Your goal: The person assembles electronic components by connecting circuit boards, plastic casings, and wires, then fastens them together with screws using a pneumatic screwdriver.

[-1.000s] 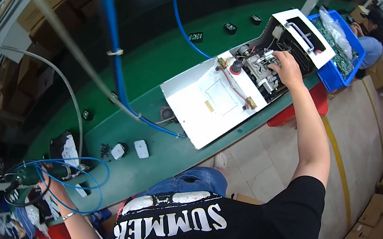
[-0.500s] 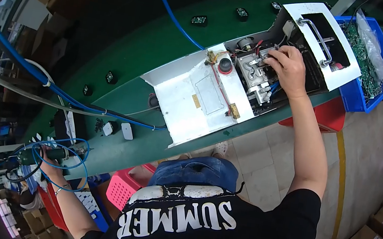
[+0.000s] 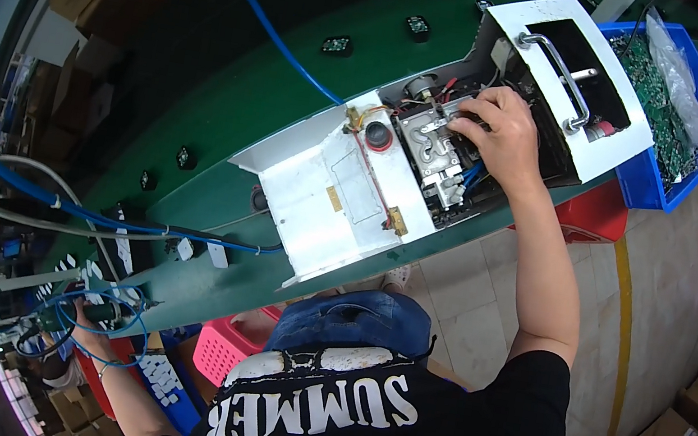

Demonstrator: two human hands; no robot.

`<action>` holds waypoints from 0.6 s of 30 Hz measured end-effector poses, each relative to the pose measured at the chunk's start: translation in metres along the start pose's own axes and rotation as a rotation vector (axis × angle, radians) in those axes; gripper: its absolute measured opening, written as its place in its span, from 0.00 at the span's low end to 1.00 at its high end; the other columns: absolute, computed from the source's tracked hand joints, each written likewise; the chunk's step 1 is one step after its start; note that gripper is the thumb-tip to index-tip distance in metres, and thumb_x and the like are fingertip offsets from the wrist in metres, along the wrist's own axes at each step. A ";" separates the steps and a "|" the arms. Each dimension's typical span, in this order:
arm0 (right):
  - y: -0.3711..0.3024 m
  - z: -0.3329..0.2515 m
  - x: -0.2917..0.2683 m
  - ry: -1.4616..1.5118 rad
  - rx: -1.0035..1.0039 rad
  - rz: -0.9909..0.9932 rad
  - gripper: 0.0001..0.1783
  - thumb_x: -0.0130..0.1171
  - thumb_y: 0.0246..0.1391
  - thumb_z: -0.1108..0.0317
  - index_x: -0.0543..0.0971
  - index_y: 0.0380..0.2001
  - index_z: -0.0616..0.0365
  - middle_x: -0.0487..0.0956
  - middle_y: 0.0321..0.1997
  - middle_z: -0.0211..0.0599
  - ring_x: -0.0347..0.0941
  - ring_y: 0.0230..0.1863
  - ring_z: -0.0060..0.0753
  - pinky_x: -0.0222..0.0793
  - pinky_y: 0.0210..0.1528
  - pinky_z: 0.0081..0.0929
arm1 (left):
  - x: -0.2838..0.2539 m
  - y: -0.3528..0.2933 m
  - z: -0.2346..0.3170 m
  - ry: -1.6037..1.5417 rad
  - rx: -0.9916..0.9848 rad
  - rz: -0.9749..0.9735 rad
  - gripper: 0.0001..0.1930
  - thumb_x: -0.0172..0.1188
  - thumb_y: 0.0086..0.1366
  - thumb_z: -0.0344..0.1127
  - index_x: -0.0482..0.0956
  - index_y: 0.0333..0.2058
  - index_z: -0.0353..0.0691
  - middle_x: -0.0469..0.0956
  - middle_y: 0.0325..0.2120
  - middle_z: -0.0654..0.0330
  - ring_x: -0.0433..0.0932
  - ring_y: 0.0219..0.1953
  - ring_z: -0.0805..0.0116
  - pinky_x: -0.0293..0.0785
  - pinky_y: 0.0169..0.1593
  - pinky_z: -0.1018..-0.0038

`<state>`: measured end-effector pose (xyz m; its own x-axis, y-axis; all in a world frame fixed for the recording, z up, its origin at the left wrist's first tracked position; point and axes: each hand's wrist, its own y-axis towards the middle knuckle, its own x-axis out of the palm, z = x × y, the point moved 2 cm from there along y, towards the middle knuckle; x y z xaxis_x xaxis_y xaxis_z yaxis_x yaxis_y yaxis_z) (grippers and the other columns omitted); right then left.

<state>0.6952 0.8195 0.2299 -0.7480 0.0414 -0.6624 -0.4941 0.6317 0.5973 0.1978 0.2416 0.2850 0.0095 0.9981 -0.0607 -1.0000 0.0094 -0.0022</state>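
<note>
My right hand is over the silver metal fixture inside an opened white machine housing. Its thumb and fingers are pinched together at the fixture's far edge; whatever they hold is too small to make out. A black round knob with a red ring sits on the housing left of the fixture. Far to the left, my left hand is at a dark green cylindrical tool body, among loops of thin blue cable. Cables and the tool hide most of its fingers.
A metal handle spans the housing's right end panel. Beyond it stands a blue bin of green circuit boards. Small black parts lie along the green bench. A blue hose hangs over the housing. A pink stool stands below the bench.
The view has turned slightly, so the housing and bench appear shifted left. My right hand stays pinched at the same part of the fixture; my left hand remains by the green tool.
</note>
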 end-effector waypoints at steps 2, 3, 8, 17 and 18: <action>0.000 -0.001 -0.001 0.023 -0.007 0.019 0.12 0.68 0.30 0.66 0.79 0.23 0.57 0.73 0.26 0.31 0.70 0.32 0.34 0.65 0.36 0.29 | 0.004 -0.005 0.002 0.037 0.001 -0.104 0.08 0.55 0.57 0.30 0.74 0.36 0.34 0.72 0.24 0.64 0.70 0.27 0.75 0.69 0.34 0.79; 0.000 -0.001 -0.001 0.023 0.000 0.022 0.12 0.68 0.30 0.66 0.79 0.23 0.57 0.73 0.26 0.31 0.70 0.32 0.34 0.65 0.36 0.29 | 0.005 -0.008 0.004 0.057 0.000 -0.154 0.08 0.54 0.57 0.30 0.74 0.36 0.34 0.72 0.24 0.65 0.70 0.26 0.76 0.69 0.33 0.79; 0.001 0.002 -0.003 0.077 0.015 0.027 0.12 0.68 0.29 0.67 0.79 0.22 0.57 0.72 0.26 0.31 0.70 0.32 0.33 0.65 0.36 0.30 | -0.006 0.004 -0.003 0.017 -0.007 -0.103 0.08 0.55 0.57 0.31 0.74 0.35 0.38 0.71 0.22 0.66 0.71 0.25 0.76 0.71 0.33 0.80; 0.000 0.005 -0.002 0.106 -0.002 0.028 0.12 0.68 0.29 0.67 0.79 0.22 0.58 0.71 0.26 0.32 0.69 0.32 0.33 0.65 0.36 0.30 | -0.004 -0.001 0.001 -0.019 0.031 -0.091 0.08 0.55 0.55 0.31 0.73 0.34 0.37 0.74 0.26 0.64 0.72 0.26 0.75 0.71 0.33 0.79; -0.001 0.005 -0.002 0.101 0.001 0.023 0.12 0.68 0.29 0.68 0.79 0.23 0.58 0.72 0.26 0.32 0.70 0.32 0.33 0.65 0.36 0.30 | 0.004 -0.004 0.000 -0.019 0.027 -0.092 0.08 0.55 0.55 0.31 0.73 0.34 0.37 0.74 0.26 0.64 0.72 0.26 0.75 0.71 0.33 0.79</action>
<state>0.6994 0.8225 0.2288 -0.8002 -0.0227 -0.5993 -0.4759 0.6322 0.6114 0.2022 0.2459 0.2845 0.1019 0.9939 -0.0422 -0.9945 0.1028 0.0204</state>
